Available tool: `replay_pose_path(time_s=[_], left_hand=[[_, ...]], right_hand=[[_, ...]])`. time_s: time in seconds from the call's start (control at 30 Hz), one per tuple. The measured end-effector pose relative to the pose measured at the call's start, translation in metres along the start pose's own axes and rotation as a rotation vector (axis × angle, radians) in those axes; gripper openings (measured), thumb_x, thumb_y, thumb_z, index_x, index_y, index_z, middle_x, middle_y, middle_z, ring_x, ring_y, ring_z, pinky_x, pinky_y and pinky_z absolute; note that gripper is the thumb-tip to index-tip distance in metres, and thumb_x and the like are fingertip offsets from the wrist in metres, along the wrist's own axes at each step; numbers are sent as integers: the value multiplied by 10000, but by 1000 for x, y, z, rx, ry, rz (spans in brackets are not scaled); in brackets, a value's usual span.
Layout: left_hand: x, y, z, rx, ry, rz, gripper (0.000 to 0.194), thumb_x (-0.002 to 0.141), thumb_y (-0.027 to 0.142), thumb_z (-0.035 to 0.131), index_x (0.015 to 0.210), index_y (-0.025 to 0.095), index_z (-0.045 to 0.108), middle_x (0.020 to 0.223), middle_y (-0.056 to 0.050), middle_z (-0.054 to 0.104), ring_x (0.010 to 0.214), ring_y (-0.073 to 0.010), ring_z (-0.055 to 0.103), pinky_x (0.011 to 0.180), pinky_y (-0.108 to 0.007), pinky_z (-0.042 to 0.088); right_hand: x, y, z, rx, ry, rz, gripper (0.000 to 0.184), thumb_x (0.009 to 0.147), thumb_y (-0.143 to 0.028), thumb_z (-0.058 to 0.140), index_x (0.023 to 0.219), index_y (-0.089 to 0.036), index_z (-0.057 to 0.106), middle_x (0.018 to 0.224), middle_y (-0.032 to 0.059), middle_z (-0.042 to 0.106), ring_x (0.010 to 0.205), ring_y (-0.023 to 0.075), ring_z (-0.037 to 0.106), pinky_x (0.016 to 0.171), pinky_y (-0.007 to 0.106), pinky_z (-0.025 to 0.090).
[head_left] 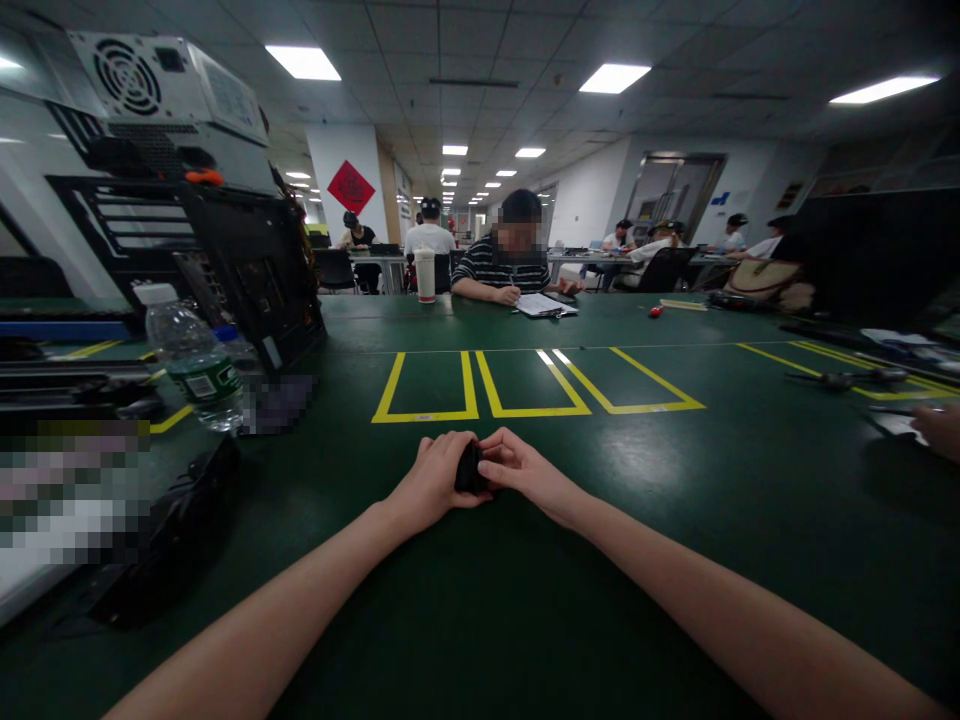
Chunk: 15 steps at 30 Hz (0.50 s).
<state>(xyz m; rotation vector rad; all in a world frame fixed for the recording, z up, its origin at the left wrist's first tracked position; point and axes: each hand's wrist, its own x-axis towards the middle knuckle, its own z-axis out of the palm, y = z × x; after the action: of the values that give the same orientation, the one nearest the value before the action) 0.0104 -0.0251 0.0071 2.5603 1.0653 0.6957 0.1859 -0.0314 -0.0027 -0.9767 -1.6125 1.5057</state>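
While both forearms reach in from the near edge and slant toward each other, the hands meet over the dark green table (360,640), near the middle of the scene. The left hand (431,480) comes from the near left with its back turned up, its fingers arched over the far side of a small black object (468,468) and its thumb low along the near side, so that the grip is narrow and closed around it. The right hand (519,468) comes from the near right, its index finger bent and its thumb tip against the object's right edge; whether it pinches the object or merely steadies it, I cannot tell. The object sits between the two palms, just nearer than the yellow tape outlines (536,412). Its visible part is longer than wide, the long axis running roughly near to far with its dark face turned right; fingers cover much of it, so which end is the front cannot be told. Well apart on the left, a clear plastic bottle (191,350) leans beside a black computer case (259,270). On the far side, a person in a striped top (487,262) writes on a clipboard (541,305).
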Motion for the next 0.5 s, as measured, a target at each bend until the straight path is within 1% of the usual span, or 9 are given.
replay_pose_path(time_s=[0.23, 0.33, 0.43, 0.5], left_hand=[[0, -3, 3, 1, 22, 2, 540, 654, 334, 648, 1098, 207, 369, 1057, -56, 494, 968, -239, 473, 802, -371, 342], [0, -3, 2, 7, 15, 5, 525, 663, 336, 639, 1094, 200, 373, 1061, -61, 495, 973, -241, 473, 802, -372, 343], [-1, -1, 1, 6, 2, -2, 521, 667, 317, 639, 1097, 198, 370, 1065, -61, 495, 970, -238, 474, 804, -373, 344], [-1, 0, -1, 5, -2, -5, 523, 670, 313, 638, 1102, 200, 366, 1066, -60, 494, 971, -238, 473, 807, -376, 343]], right_hand=[[-1, -1, -1, -13, 12, 48, 351, 696, -328, 583, 1000, -218, 447, 1025, 35, 493, 976, 190, 481, 843, 386, 394], [-1, -4, -2, 5, -30, 11, 341, 672, -280, 612, 968, -207, 460, 1031, 32, 493, 997, 185, 470, 867, 384, 377], [-1, -5, -2, 26, -80, -44, 372, 627, -219, 655, 939, -211, 453, 1003, 20, 504, 996, 178, 472, 861, 371, 383], [-2, -5, -1, 28, -77, -36, 358, 635, -237, 650, 932, -215, 450, 988, 19, 509, 979, 178, 481, 847, 375, 389]])
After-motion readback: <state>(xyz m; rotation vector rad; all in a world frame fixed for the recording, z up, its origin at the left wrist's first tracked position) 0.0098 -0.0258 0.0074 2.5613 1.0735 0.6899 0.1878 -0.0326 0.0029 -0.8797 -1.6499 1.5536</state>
